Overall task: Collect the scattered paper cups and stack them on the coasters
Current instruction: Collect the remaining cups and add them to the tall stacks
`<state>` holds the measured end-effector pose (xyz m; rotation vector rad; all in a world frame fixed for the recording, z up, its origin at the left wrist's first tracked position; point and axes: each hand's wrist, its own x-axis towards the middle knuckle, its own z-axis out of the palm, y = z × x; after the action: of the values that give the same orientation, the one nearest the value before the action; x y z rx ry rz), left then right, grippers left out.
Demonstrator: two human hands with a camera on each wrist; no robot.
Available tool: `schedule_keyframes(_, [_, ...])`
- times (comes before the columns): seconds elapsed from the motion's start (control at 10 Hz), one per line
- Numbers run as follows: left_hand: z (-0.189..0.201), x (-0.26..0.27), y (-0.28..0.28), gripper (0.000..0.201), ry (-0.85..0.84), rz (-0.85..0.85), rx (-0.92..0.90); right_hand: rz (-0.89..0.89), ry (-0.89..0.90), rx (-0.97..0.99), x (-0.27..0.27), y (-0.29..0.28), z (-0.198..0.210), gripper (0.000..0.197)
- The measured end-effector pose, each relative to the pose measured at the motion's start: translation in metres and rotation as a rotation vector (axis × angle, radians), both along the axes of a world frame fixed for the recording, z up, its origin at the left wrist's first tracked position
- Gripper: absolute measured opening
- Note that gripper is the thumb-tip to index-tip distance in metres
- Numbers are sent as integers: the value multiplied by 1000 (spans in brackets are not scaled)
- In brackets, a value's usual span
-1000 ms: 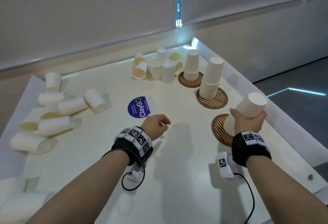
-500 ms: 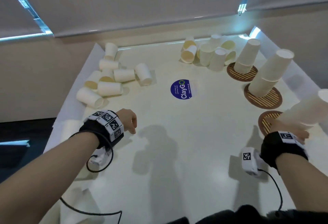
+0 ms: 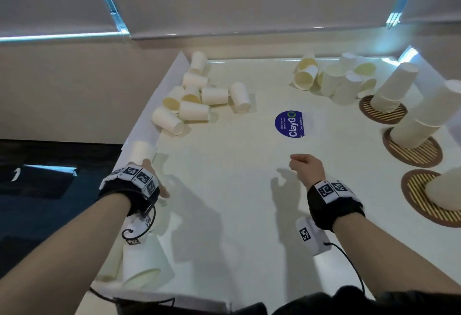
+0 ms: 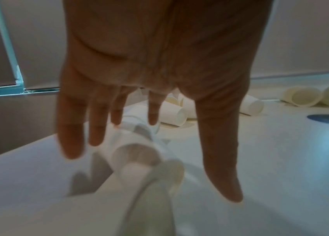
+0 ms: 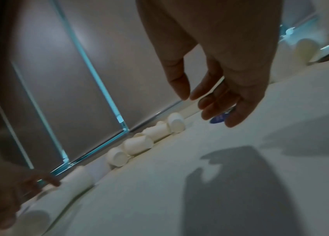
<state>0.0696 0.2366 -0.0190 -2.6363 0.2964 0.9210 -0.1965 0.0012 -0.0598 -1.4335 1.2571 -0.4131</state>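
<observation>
Three striped coasters at the right each carry an upturned stack of white paper cups: the far stack [image 3: 394, 87], the middle stack [image 3: 421, 120] and the nearest stack [image 3: 446, 190] on the nearest coaster [image 3: 419, 205]. Loose cups lie in a left heap [image 3: 197, 100] and a back heap [image 3: 334, 77]. My left hand [image 3: 149, 166] hovers with straight, spread fingers [image 4: 72, 143] over a cup on its side [image 4: 133, 151] at the table's left edge; touch is unclear. My right hand [image 3: 301, 165] hangs over mid-table, fingers [image 5: 220, 111] loosely curled, holding nothing.
A blue round sticker [image 3: 289, 123] marks the table's middle. More cups lie at the near left corner [image 3: 144, 259] below my left wrist. The table's left edge [image 3: 139, 135] drops to a dark floor. A wall closes the back.
My right hand let go of the stack on the nearest coaster and swung left to mid-table. My left hand moved out to the cups at the left edge and opened. The head turned left.
</observation>
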Motion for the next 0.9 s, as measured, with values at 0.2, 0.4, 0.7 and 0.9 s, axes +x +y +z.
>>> schedule_keyframes(0.2, [-19, -26, 8, 103, -114, -139, -72, 359, -11, 42, 34, 34, 9, 17])
schedule_keyframes(0.4, [-28, -34, -9, 36, -44, -207, -274, 538, 48, 51, 42, 48, 16, 9])
schedule_keyframes(0.7, [-23, -49, -36, 67, -147, -69, -532, 569, 97, 67, 44, 53, 9, 21])
schedule_keyframes(0.9, [-29, -77, -52, 75, 98, -169, -633, 852, 291, -305, 49, 64, 14, 84])
